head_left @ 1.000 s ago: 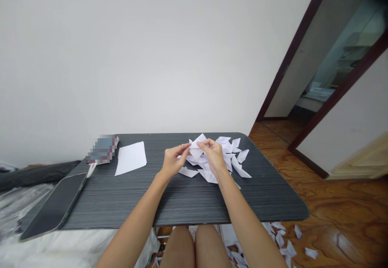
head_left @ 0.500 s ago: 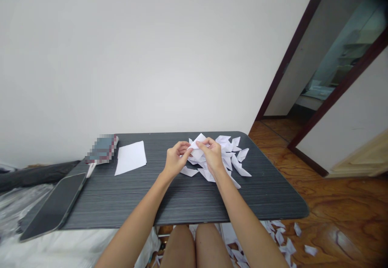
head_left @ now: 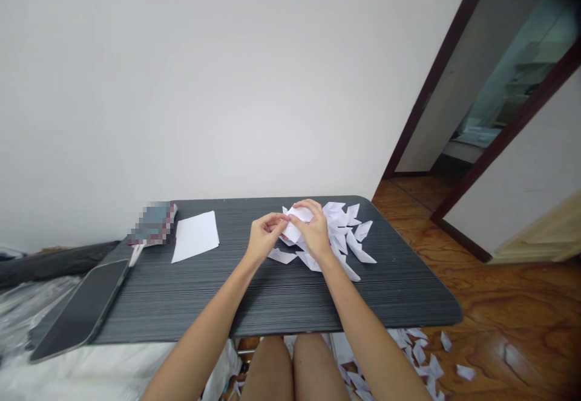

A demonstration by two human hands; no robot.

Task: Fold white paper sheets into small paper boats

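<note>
Both my hands hold one small white folded paper piece (head_left: 294, 227) just above the dark striped table (head_left: 254, 304). My left hand (head_left: 262, 241) pinches its left side with thumb and forefinger. My right hand (head_left: 314, 231) curls over its top and right side, hiding much of it. Directly behind and to the right of my hands lies a heap of several white folded paper pieces (head_left: 349, 234) on the table.
A flat white sheet (head_left: 196, 235) lies left of my hands, with a blurred box (head_left: 153, 222) beyond it. A dark tablet (head_left: 79, 310) overhangs the table's left edge. More paper pieces (head_left: 424, 361) litter the wooden floor at right. A doorway (head_left: 490, 98) opens at far right.
My right hand has closed further over the paper piece, folding its upper point down. Both hands have drawn slightly closer together and lower toward the heap.
</note>
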